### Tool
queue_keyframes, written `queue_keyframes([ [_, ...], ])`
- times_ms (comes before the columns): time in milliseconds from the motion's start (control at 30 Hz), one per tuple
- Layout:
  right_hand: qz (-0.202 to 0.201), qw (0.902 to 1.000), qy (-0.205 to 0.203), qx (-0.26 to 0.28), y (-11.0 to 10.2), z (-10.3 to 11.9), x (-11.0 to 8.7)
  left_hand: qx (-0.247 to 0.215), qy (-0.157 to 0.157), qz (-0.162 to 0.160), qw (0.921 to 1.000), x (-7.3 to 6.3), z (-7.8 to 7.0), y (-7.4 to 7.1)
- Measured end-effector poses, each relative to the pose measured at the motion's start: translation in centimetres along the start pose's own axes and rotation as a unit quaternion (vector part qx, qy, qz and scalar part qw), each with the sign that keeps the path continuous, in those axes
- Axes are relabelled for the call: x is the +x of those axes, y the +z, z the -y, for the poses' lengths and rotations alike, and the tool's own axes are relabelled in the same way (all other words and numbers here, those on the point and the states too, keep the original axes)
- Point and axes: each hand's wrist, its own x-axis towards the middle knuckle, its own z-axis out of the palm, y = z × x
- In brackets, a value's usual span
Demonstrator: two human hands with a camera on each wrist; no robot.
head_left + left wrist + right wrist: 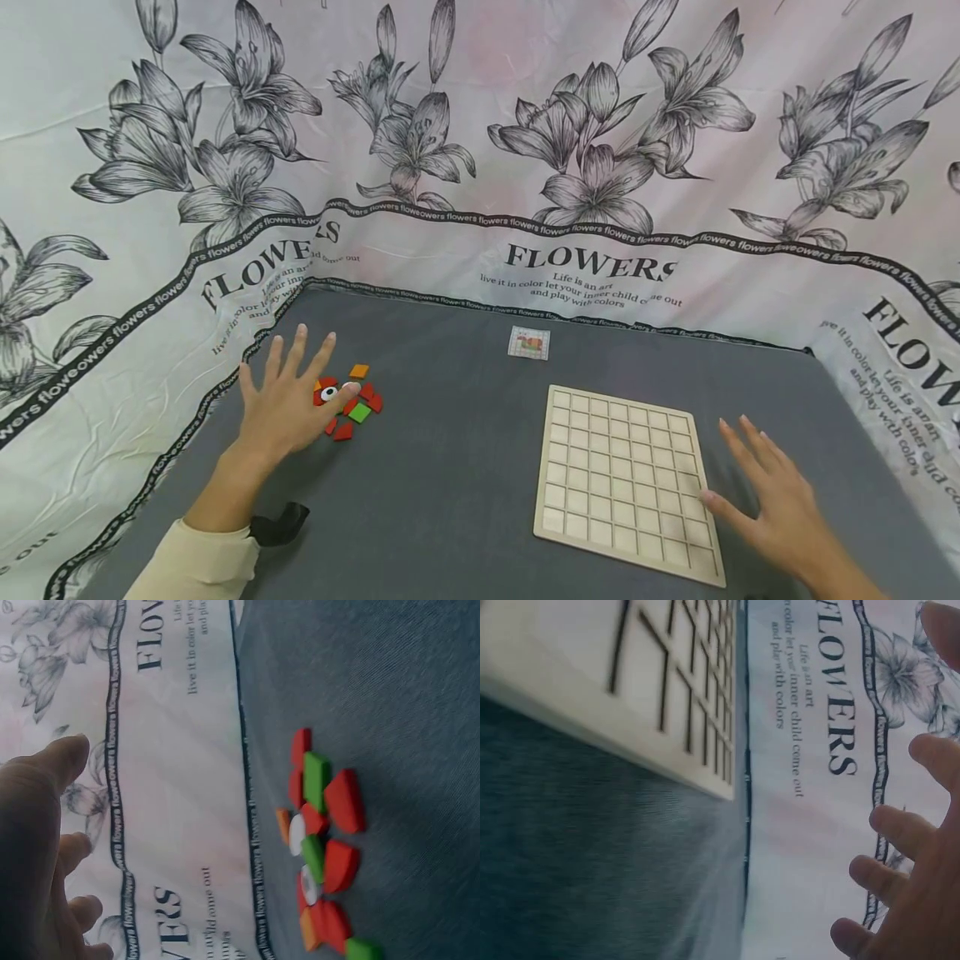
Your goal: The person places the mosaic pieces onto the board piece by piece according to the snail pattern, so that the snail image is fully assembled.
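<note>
My left hand (pixel 288 412) hovers with fingers spread over a small heap of coloured pieces, hiding part of it in the head view. Red pieces (pixel 343 431), a green square (pixel 360 412) and an orange piece (pixel 360 371) show around the thumb. The left wrist view reveals more of the heap, with a green piece (pixel 316 782), a red piece (pixel 346 801) and white round ones (pixel 298 834). On the other side, my right hand (pixel 780 500) has its fingers extended beside the right edge of a pale wooden grid board (pixel 626 479). Neither hand holds anything.
A small card (pixel 528 342) with a coloured picture on a grid lies beyond the board, near the back of the grey tabletop (pixel 442 467). Flower-printed cloth (pixel 450 242) rises behind the table and along both sides. A black strap piece (pixel 281 525) shows by the left wrist.
</note>
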Motion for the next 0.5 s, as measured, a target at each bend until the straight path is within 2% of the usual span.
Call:
queue_keyframes([
  [267, 0.015, 0.9984, -0.008, 0.053, 1.9, -1.0, -1.2, -0.014, 0.005, 0.011, 0.9998, -0.2, -0.2, 2.5],
  [500, 0.044, 0.9967, 0.014, 0.067, 2.9, -1.3, -1.9, -0.035, 0.008, 0.024, 0.9991, -0.5, -0.2, 4.3],
])
